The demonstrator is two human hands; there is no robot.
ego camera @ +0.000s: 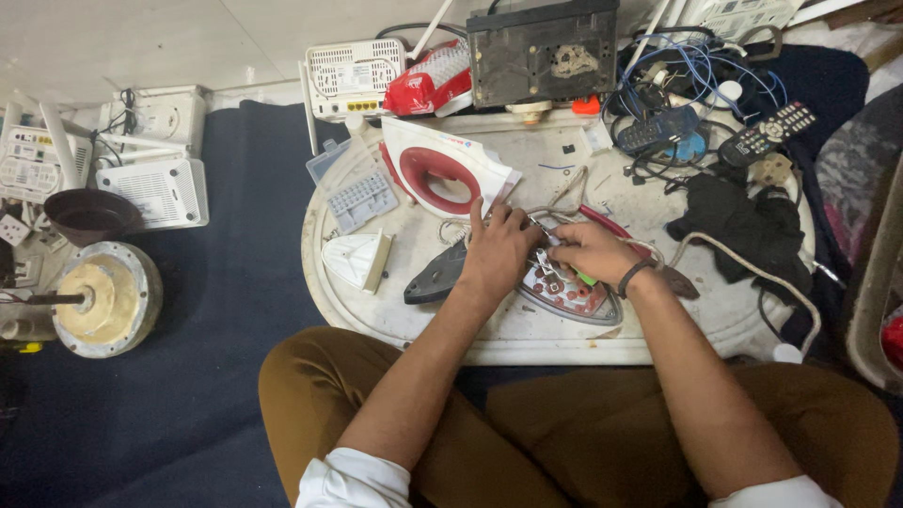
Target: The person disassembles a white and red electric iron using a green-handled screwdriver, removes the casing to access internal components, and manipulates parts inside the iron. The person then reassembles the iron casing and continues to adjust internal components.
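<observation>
My left hand [499, 246] presses down on an opened clothes-iron base [569, 293], a metal soleplate with reddish parts showing inside. My right hand [591, 251] is closed around a thin tool with a green handle tip [585, 277], working at the top of that base; a dark band sits on that wrist. A braided cord [564, 202] loops out from under both hands. The iron's red and white upper shell [440, 169] lies just beyond my left hand. A dark plastic piece [433, 279] lies to the left of it.
All rests on a white oval tray [527, 343] over my crossed legs. A clear screw box [353, 188], a white pointed cover [356, 259], remotes [767, 132], tangled wires [687, 71], a black cloth [743, 226], white routers [155, 188] and a round motor part [103, 296] lie around.
</observation>
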